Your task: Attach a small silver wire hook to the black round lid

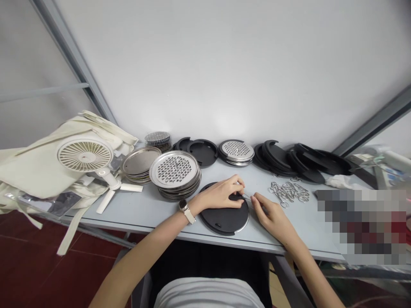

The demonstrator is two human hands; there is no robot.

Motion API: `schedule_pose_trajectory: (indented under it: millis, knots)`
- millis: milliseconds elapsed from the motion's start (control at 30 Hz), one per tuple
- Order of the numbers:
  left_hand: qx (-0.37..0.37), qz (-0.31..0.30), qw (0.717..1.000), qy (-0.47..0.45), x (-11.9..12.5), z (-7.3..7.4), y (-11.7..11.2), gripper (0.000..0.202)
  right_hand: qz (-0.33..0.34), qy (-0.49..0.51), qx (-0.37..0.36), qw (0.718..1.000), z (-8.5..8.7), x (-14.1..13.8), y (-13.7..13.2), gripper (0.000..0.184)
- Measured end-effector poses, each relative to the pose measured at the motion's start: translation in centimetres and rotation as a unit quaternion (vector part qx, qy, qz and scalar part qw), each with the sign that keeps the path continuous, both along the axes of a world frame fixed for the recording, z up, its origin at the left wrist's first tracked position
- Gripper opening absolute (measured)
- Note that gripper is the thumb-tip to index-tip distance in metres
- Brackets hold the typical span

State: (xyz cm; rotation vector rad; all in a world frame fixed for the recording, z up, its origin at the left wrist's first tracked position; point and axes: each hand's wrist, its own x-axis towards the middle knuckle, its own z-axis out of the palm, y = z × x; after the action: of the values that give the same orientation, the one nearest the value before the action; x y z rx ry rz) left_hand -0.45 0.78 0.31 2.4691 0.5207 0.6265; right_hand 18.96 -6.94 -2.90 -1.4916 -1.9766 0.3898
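Note:
A black round disc [221,220] with a metal rim showing at its lower right lies flat on the table in front of me. My left hand [226,193] rests over it from the left, fingers bent and gripping its upper right part. Beside that edge, my right hand [269,214] is closed in a pinch on a thin metal wire piece [246,196], which reaches toward my left fingertips. Whether the wire passes into the disc is hidden by my fingers. Several loose metal wire hooks [289,191] form a pile to the right of my hands.
Stacked metal grater discs [175,170] and plain metal discs [141,161] stand at the left. Black round holders [202,153] and a grater-topped stack [237,152] line the wall; more black holders [279,158] lie right. A white fan [85,156] rests on a cream bag [35,171].

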Motion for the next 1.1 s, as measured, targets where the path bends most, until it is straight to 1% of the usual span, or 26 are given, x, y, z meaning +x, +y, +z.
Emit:
schedule_pose_trajectory:
  millis: [100,300,400,467,500,567,633,700,800,967,1100]
  knots:
    - [0.017,-0.005,1.000,0.007,0.0,0.0,0.0,0.010,-0.017,0.018,0.003,1.000,0.3,0.1,-0.2,0.030]
    - [0.014,-0.001,1.000,0.008,0.1,0.0,-0.1,0.012,-0.003,0.030,-0.029,0.999,0.4,0.2,-0.3,0.032]
    - [0.013,0.010,1.000,0.006,0.1,-0.1,-0.1,0.017,-0.024,0.043,-0.010,0.999,0.3,0.2,-0.3,0.031]
    - [0.009,0.016,1.000,-0.003,0.2,0.0,-0.2,0.025,-0.039,0.053,0.012,0.998,0.2,0.1,-0.2,0.030]
    - [0.006,0.016,1.000,-0.007,0.1,0.0,-0.3,0.030,-0.036,0.052,0.017,0.998,0.2,0.0,-0.1,0.028]
    - [0.006,0.010,1.000,-0.014,0.1,0.1,-0.3,0.037,-0.008,0.028,0.016,0.999,0.0,-0.1,0.1,0.026]
    - [0.010,0.005,1.000,-0.016,0.1,0.2,-0.4,0.038,0.026,-0.011,0.011,1.000,-0.2,-0.2,0.3,0.023]
    - [0.015,0.003,1.000,-0.014,0.0,0.3,-0.5,0.038,0.038,-0.037,0.012,0.999,-0.5,-0.3,0.4,0.023]
    - [0.018,0.007,1.000,-0.008,0.1,0.5,-0.5,0.036,0.032,-0.045,0.010,0.998,-0.6,-0.3,0.6,0.023]
    - [0.057,0.025,0.998,0.026,0.0,0.6,-0.6,0.021,0.044,-0.055,0.002,0.998,-0.5,-0.4,0.9,0.023]
    - [0.081,0.038,0.995,0.037,0.0,0.5,-0.5,0.020,0.020,-0.060,0.002,0.998,-0.7,-0.5,1.1,0.023]
